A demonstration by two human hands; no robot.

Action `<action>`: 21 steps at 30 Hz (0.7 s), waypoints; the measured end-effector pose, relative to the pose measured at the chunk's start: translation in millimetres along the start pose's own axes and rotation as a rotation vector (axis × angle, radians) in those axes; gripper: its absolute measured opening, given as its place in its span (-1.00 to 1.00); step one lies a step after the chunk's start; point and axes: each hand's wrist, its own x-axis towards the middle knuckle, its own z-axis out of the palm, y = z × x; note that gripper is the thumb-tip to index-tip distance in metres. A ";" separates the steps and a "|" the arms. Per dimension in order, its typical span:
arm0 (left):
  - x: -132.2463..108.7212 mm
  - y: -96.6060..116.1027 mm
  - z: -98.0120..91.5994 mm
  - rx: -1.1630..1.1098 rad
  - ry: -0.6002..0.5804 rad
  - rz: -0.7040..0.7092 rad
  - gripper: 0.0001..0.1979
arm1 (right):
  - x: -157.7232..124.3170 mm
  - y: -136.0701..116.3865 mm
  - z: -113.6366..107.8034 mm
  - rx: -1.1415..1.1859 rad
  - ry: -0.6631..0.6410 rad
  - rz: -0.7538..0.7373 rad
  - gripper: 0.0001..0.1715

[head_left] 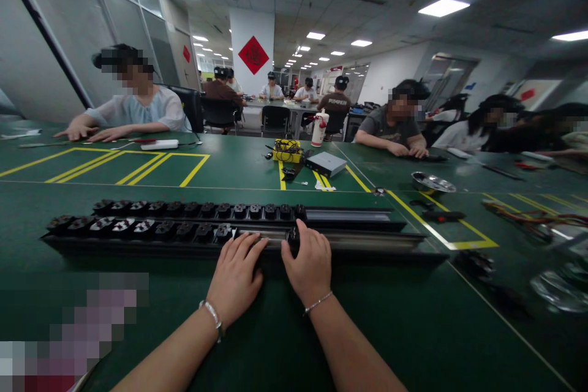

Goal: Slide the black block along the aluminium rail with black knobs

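Observation:
A long black rail (376, 242) lies crosswise in front of me, its left part filled with several black socket-like modules (164, 230). My right hand (310, 264) pinches a single black module (293, 236) between thumb and fingers, in the rail's channel. A gap of bare metal channel separates this module from the row at left. My left hand (235, 272) rests at the rail with its fingers stretched out, near the right end of that row. Just behind lies a second black rail (353, 215), parallel, with its own row of modules (223, 211).
Farther back on the green table (239, 168) are a yellow object (287, 151), a grey box (326, 163) and a white bottle (318, 128). A metal bowl (432, 183) and bundled wires (521, 214) lie to the right. People sit across the table.

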 end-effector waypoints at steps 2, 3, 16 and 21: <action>0.6 0.2 -0.1 -0.008 0.003 -0.001 -0.47 | 3.2 0.8 2.2 0.000 0.016 0.030 -0.47; 0.7 0.1 0.1 -0.011 0.005 -0.001 -0.47 | 4.1 0.4 3.2 0.003 0.025 0.052 -0.50; 0.0 -2.5 1.2 -0.021 -0.001 0.008 -0.43 | 10.3 -2.0 5.1 0.025 -0.013 0.181 -0.68; 0.6 -3.6 1.9 -0.025 0.007 0.016 -0.47 | 9.0 -1.0 6.6 0.023 0.017 0.163 -0.70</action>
